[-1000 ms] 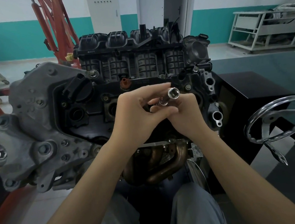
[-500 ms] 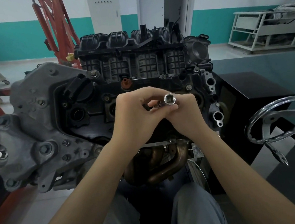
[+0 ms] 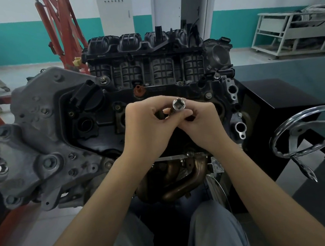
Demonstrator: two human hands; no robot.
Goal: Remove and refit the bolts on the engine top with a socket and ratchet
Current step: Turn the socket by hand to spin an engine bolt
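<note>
Now both hands [image 3: 175, 125] gripping socket [image 3: 179, 104], its open end turned more toward camera

A shiny silver socket [image 3: 179, 104] is seen against a black engine top [image 3: 174, 90], on which a small reddish-brown cap [image 3: 139, 90] is set. A dull grey bracket [image 3: 37, 135] and rust-brown pipes [image 3: 184, 181] are shown, with a chrome wheel [image 3: 308, 130], a red-orange frame [image 3: 61, 23] and a teal-and-white wall [image 3: 6, 39].
</note>
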